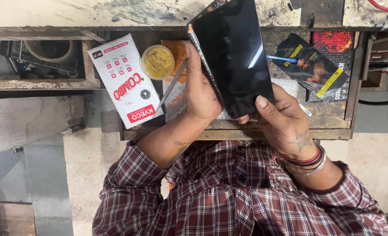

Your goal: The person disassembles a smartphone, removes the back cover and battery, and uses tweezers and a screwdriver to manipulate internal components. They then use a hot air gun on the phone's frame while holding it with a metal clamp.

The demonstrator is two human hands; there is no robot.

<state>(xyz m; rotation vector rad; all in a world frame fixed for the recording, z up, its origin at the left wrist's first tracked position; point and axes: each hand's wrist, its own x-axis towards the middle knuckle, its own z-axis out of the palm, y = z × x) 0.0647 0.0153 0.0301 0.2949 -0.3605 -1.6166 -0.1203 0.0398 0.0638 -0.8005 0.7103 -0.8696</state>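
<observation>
Plaid-sleeved arms reaching over a wooden tray (229, 131), right hand (285, 122) gripping the lower edge of a dark phone (231, 57), thumb on its glass, left hand (200, 87) clasping its left edge, metal pick (171, 85) just beside that hand, yellow paste pot (157, 62) and white packet (126, 81) farther left

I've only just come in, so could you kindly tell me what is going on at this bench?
A person in a plaid shirt holds a dark phone in both bare hands above a worn wooden bench. The left hand grips its left edge and also holds a thin metal tool; the right hand supports the lower corner, thumb on the glass. A small tub of yellow paste and a white packet lie beside them.
</observation>
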